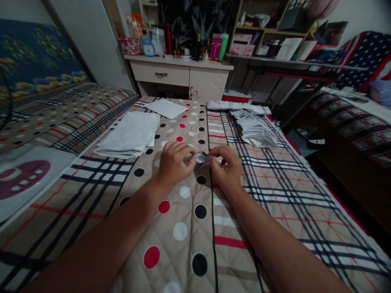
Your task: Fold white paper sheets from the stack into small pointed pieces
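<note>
My left hand (174, 162) and my right hand (225, 166) meet over the middle of the bed, both pinched on a small folded piece of white paper (201, 158) held between their fingertips just above the quilt. A stack of flat white paper sheets (130, 134) lies to the left of my left hand. One more white sheet (166, 108) lies farther back. To the right, beyond my right hand, a long pile of folded paper pieces (255, 129) runs along the bed's edge.
The bed is covered by a beige quilt (195, 228) with dots and plaid stripes. A pillow (24, 179) lies at the left. A white dresser (180, 75) with bottles and a blue clock (148, 48) stands behind the bed. Shelves and a second bed are at the right.
</note>
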`<state>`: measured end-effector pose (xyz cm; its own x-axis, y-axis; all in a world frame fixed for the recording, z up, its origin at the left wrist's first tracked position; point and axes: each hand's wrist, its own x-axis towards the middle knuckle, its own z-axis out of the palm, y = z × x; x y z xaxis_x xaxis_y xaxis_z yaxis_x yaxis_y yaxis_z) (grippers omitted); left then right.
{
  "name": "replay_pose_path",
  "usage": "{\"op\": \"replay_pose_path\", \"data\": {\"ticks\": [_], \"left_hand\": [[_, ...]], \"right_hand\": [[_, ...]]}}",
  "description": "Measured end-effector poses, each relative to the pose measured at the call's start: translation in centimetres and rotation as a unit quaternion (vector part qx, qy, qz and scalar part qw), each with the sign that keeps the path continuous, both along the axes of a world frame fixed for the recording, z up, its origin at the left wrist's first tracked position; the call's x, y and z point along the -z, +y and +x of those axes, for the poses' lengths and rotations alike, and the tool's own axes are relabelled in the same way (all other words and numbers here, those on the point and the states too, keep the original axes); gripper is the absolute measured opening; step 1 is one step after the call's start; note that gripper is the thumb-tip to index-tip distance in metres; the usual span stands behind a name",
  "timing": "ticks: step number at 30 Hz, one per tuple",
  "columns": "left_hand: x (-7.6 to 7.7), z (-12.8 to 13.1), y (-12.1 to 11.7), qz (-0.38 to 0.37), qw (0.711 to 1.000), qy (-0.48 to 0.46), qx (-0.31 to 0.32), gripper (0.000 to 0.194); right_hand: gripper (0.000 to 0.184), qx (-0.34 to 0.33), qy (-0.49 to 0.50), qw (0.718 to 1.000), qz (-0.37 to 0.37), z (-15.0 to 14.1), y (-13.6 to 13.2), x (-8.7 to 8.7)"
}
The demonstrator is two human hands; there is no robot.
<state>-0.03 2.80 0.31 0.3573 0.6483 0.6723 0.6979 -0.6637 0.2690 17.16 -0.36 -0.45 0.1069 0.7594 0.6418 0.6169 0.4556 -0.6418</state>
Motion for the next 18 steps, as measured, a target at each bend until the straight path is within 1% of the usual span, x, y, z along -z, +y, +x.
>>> {"op": "replay_pose_path", "data": {"ticks": [3, 5, 8, 10, 11, 14, 16, 18], "left_hand": [[0.3, -0.4, 0.5, -0.026, 0.999, 0.012, -0.024, 0.005], [0.6, -0.6, 0.8, -0.044, 0.999, 0.017, -0.026, 0.009], [1.0, -0.8, 1.1, -0.054, 0.998, 0.016, 0.0, 0.023], [1.2, -0.8, 1.2, -0.056, 0.998, 0.02, 0.02, 0.032], [1.2, -0.8, 1.2, -0.058, 0.998, 0.027, 0.026, 0.034], [1.0, -0.7, 0.9, -0.068, 0.996, 0.061, 0.022, 0.029], [0.8, -0.6, 0.6, -0.072, 0.994, 0.087, 0.014, 0.023], [0.7, -0.5, 0.3, -0.07, 0.992, 0.106, 0.006, 0.015]], "right_hand": [[0.01, 0.019, 0.009, 0.999, -0.034, 0.5, 0.4, 0.3], [0.011, 0.032, 0.016, 0.997, -0.062, 0.7, 0.6, 0.5], [0.012, 0.056, 0.032, 0.993, -0.1, 1.0, 0.8, 0.8], [0.013, 0.063, 0.043, 0.991, -0.111, 1.1, 0.8, 0.9], [0.013, 0.061, 0.045, 0.991, -0.111, 1.2, 0.9, 0.9], [0.019, 0.039, 0.028, 0.994, -0.096, 1.3, 0.7, 0.8], [0.022, 0.026, -0.013, 0.995, -0.091, 1.4, 0.5, 0.5], [0.021, 0.034, -0.066, 0.992, -0.097, 1.3, 0.2, 0.1]]}}
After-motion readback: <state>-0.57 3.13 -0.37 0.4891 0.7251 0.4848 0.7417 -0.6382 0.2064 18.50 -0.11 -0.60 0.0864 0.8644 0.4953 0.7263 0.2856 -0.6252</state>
